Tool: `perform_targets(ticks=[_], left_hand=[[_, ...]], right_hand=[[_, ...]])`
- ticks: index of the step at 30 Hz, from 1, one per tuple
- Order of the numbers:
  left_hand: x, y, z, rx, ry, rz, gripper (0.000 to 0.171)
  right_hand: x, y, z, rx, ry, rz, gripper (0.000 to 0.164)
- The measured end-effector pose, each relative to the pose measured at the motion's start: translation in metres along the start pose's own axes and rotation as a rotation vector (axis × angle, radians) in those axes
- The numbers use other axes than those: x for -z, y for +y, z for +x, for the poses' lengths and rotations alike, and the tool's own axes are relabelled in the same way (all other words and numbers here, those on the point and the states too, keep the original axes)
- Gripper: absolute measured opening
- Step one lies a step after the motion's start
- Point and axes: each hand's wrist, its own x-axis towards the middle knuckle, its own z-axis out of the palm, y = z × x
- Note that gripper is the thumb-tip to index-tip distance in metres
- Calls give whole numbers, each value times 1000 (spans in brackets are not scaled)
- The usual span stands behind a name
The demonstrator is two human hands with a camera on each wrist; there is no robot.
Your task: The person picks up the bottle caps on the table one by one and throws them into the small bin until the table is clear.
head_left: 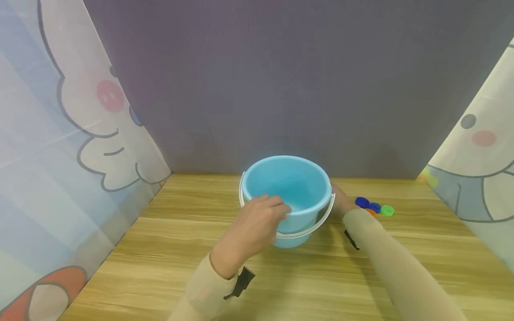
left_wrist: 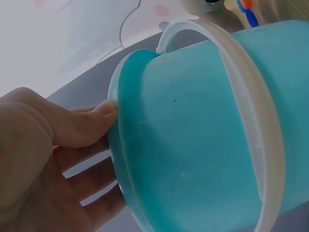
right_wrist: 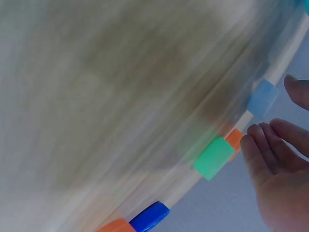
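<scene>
A light blue bucket (head_left: 286, 159) with a white handle (head_left: 307, 232) stands upright on the wooden table. My left hand (head_left: 257, 220) grips its near rim, thumb outside and fingers over the edge, as the left wrist view shows. To the right of the bucket is my right hand (head_left: 340, 200), mostly hidden by the bucket and sleeve in the head view. In the right wrist view its fingers are loosely bent with nothing between them. A light blue cap-like piece (right_wrist: 262, 98), a green one (right_wrist: 214, 158) and an orange one (right_wrist: 235, 140) lie near its fingertips.
Right of the bucket lie small round plastic pieces: a dark blue one (head_left: 362, 202), a smaller blue one (head_left: 375, 207), a green one and a partly covered orange one. A grey wall (head_left: 281, 89) rises behind the table (head_left: 180, 249); printed curtains (head_left: 40, 156) hang at both sides.
</scene>
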Motion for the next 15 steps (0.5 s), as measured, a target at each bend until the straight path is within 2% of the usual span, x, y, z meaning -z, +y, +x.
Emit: perform_targets(ticks=[4,8,15], left_hand=[[1,0,0,1,3,3,19],[1,1,1,-3,3,-2,19],[2,2,1,1,-1,-11,20]], right_hand=[[-4,1,-2,-21,-16,33,43],[-2,-10,-8,-11,-12,93,44],[0,-23,-15,-27,16,125,43]])
